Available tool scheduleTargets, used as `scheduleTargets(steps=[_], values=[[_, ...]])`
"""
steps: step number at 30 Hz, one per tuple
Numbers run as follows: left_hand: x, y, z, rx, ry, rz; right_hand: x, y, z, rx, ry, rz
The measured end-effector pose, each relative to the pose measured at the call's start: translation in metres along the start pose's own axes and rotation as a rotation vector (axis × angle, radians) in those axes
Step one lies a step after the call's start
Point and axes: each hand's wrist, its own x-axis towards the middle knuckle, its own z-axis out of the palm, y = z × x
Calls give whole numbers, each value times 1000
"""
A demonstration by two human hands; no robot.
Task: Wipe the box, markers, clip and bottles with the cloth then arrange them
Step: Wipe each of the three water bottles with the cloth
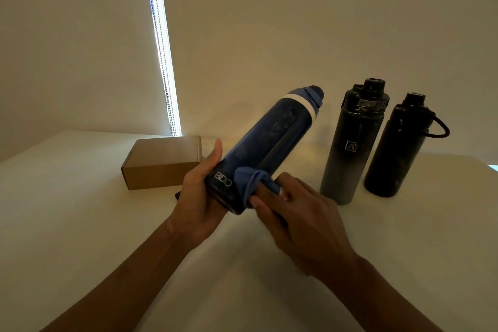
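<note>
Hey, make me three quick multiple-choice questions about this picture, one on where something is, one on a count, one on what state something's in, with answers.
1. Where is the cardboard box?
A. behind the left hand
B. right of the black bottles
C. held up

2. How many bottles show?
A. two
B. three
C. four

3. The blue bottle is:
A. standing
B. lying flat
C. held tilted

Answers: 1 A, it sits on the table beyond that hand. 2 B, one blue, two black. 3 C, the left hand grips its base while the right hand presses the blue cloth on it.

- Dim, warm-toned scene; your only bright source is the overexposed window slit (161, 43) behind the table's far edge.
- Your right hand (301, 221) shows motion blur; wide-angle bending at edges.
</note>
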Motion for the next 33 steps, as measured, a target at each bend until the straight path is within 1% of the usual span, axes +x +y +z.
scheduleTargets(steps=[2, 3, 7, 9, 12, 14, 16, 22, 24, 26, 29, 31, 33], values=[[-1, 0, 2, 42, -15, -16, 1, 3, -1, 30, 45, 47], [1, -1, -1, 50, -1, -23, 1, 1, 0, 24, 51, 34], [2, 1, -1, 18, 16, -48, -3, -12, 14, -86, -8, -81], [1, 1, 0, 30, 35, -46, -2, -9, 17, -105, 1, -96], [1, -1, -2, -16, 23, -57, -1, 2, 14, -87, 20, -46], [2, -2, -4, -49, 11, -70, -1, 3, 11, -49, -23, -12], [2, -3, -5, -57, 6, -62, -2, 2, 10, -54, -49, -18], [-3, -1, -8, -91, -9, -7, 0, 0, 9, -32, 59, -98], [-2, 2, -12, -100, -39, -8, -1, 4, 8, -3, 103, -106], [-1, 5, -13, -106, -73, -21, 0, 8, 6, 8, 83, -55], [1, 2, -13, -151, -205, -120, -2, 5, 8, 35, 87, -29], [5, 1, -14, -167, -268, -174, -2, 1, 6, 37, 37, -39], [13, -3, -18, -142, -292, -173, -2, -3, 0, 18, -58, -88]])
